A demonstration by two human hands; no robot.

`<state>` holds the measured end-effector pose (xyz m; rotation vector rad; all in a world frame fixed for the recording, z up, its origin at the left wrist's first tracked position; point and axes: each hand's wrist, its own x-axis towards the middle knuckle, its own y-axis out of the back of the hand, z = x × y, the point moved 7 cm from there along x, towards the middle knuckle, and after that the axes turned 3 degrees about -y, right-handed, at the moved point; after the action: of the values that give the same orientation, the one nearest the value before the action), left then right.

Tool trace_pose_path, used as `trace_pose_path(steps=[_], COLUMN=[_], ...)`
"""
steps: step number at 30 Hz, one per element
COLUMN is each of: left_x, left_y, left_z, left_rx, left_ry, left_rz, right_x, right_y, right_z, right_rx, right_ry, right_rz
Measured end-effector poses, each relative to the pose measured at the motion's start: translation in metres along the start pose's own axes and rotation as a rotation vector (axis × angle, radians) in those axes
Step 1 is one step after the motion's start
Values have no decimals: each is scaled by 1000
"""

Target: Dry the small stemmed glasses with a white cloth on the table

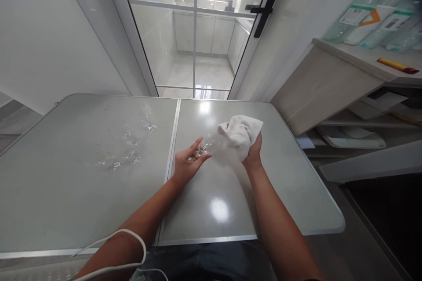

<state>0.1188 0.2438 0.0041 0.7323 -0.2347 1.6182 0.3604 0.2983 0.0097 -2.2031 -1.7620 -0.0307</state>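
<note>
Over the middle of the grey worktop, the left hand pinches one end of a clear glass in narrow fingers, holding it on its side. The right hand grips a white cloth bunched over the glass's other end. Farther left, more clear glassware rests on the worktop.
</note>
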Motion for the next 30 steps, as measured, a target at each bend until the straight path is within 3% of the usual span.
trace_pose_path(steps=[3,7,11,19,25,30], left_x=[-2,-5,-8,-13,-8,-7], left_y=[-3,-2,-4,-14,-8,-10], left_z=[6,12,18,30,29,27], left_rx=[68,236,414,443,438,380], left_ry=[-115,-250,-351,-447,-407,-314], left_rz=[-28,-3,-22,-118,-89,-147], right_x=[-9,-26,-34,-37,-42,-44], right_y=[-14,-47,-61,-53,-64,-65], right_z=[-1,-6,-12,-3,-4,-8], right_rx=[-90,-326,-416,-321,-445,-427], right_ry=[43,73,32,-88,150,166], right_rz=[-153,-563,-752,-732,-747,-768])
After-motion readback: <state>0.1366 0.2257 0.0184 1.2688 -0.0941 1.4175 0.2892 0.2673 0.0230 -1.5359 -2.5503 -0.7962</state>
